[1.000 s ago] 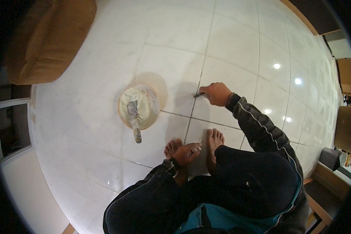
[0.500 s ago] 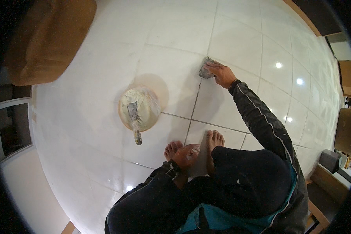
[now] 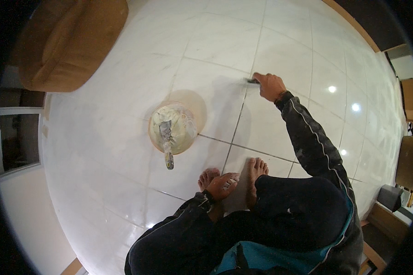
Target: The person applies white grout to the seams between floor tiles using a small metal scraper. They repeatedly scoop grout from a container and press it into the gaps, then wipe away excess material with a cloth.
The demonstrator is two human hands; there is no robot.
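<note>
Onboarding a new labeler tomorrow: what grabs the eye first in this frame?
First, the right hand, stretched out over the glossy white tiled floor, pressing a small dark tool onto a grey grout line. Next, the round shallow bowl of pale paste left of centre, with a smeared trowel lying across it. Nearer, the left hand rests on the person's bare left foot.

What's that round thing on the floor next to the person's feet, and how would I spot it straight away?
Start with the glossy white tiled floor, then find the squatting person's bare feet. Just ahead of them, to their left, stands a round shallow bowl holding pale paste. It is the only container on the tiles, and a paste-smeared tool lies in it, its handle jutting over the rim toward the person.
</note>
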